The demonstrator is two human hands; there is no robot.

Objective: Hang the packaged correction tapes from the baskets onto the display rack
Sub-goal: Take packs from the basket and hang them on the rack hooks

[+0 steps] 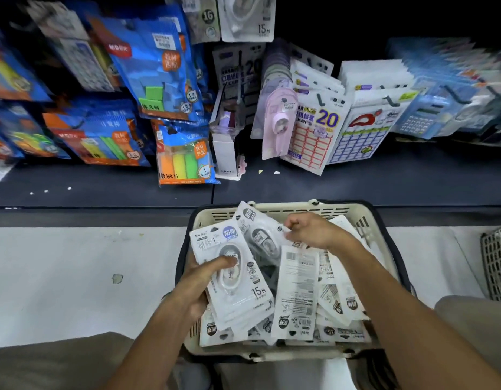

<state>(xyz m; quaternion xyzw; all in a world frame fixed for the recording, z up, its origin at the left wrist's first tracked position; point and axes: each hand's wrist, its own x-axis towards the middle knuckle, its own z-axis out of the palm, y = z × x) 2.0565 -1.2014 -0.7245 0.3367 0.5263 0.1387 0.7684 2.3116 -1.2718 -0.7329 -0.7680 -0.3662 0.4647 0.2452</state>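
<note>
in the cream basket [353, 213] at 6 o'clock, a stack of correction tape packs [238, 280] is clamped by the left hand [200, 282], while another pack [262, 235] is pinched by the right hand [308, 230] at 12 o'clock of it.

Both forearms are bare, with no sleeves, watch or rings visible. Khaki trousers [55, 364] cover the knees at the lower corners of the frame.

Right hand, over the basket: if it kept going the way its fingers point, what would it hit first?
The right hand points leftward; it would likely first meet the upright correction tape pack at its fingertips, though depth between them is unclear.
</note>
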